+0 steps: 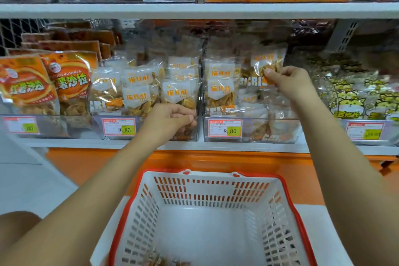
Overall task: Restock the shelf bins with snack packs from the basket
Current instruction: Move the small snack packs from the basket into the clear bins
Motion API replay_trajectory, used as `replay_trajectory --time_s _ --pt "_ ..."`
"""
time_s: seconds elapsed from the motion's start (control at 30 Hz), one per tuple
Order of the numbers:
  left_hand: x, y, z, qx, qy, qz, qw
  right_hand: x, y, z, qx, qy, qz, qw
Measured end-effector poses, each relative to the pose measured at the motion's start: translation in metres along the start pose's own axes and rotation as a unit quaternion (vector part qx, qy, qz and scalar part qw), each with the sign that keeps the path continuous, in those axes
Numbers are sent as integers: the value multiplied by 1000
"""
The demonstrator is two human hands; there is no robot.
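Right hand is up over the right clear bin, thumb and fingertips pinching a snack pack by its lower edge. That pack is clear with a white label and orange print, upright, above the other packs lying in that bin.

Left hand is at the front right corner of the left clear bin, fingers curled against the rim, right under an upright pack of the same kind. I can't tell whether it is gripping a pack or only resting curled on the edge.

Both bins hold the same white-label packs, and the left one is fuller and stood in rows. Each has a red-bordered price tag on the front reading 8.80.

Basket, white with a red rim, sits below the shelf between my forearms. Its floor is mostly bare, with something brownish at the near bottom edge, too blurred to name.

Orange bags fill the bin to the left, and yellow cartoon-print bags the bin to the right.
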State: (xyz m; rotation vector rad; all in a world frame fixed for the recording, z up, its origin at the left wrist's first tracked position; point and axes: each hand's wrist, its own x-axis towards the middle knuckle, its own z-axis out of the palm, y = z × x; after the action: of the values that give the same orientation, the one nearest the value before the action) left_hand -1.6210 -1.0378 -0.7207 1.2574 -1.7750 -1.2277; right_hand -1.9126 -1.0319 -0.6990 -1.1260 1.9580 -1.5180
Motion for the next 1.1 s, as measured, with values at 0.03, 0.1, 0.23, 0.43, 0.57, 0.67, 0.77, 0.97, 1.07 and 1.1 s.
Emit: replay_trajectory --time_s 0.03,0.1,0.23,0.43,0.57,0.67,0.77,0.97,1.07,1.1 --pt "0 0 0 3 -1 -1 1000 8 2 4 -8 -13 9 1000" --pt "0 0 0 7 -6 0 1000 18 5 11 -28 -33 20 999" --pt "1 -2 1 15 4 7 1000 24 5 21 -81 -10 9 997" --pt "-2 -3 6 29 50 43 997 26 -2 28 -130 -22 -5 991" --pt "-2 -3 6 43 54 51 996 23 -3 44 -145 -57 25 987" --pt "-4 -6 6 29 42 59 997 20 -2 44 -125 -34 34 991" --pt "-10 -12 8 -17 20 60 998 8 0 39 -151 27 18 988" --pt "-32 -30 10 7 4 59 998 -83 7 47 -146 92 -191 966" --pt "-46 -50 3 145 -68 -17 987 -125 21 65 -179 38 -258 949" --pt "-50 -59 0 195 -97 -48 975 -132 25 69 -197 35 -280 939"
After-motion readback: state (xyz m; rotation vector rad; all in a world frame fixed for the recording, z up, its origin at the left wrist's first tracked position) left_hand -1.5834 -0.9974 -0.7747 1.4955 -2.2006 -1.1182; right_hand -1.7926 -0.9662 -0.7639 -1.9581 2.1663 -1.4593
